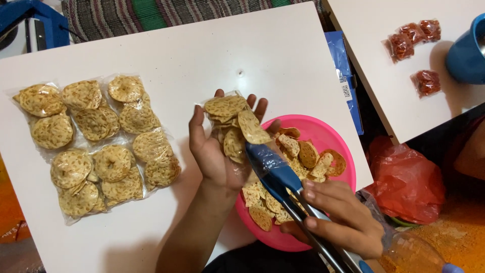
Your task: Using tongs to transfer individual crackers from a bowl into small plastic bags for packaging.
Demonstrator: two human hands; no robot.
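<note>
Over the near right edge of the white counter (166, 55), above a pink bowl (333, 139) of round, flat, speckled tan crackers (308, 154), the left hand (212, 151) is raised palm up with fingers spread and slightly curled. It cradles a small clear bag (230, 124) already stuffed with the same golden-brown crackers, each thin and marked with darker flecks; the hand's grip is loose and open around the bag rather than clenched. The right hand (338, 215), nearer and to the right, has its grip closed on blue-tipped metal tongs (283, 184), fingers wrapped over the arms, the thumb beneath. The tongs slant up and left, their tips pinching one cracker (252, 127) at the mouth of the bag. The bowl sits partly off the counter's near right corner, beneath both hands. Well to the left on the counter lie sealed clear packets of crackers (96, 141), set side by side in rows. On a second white surface far right sit small packets of red stuff (414, 43) and a blue container (467, 53); below it is a red plastic bag (404, 182).
</note>
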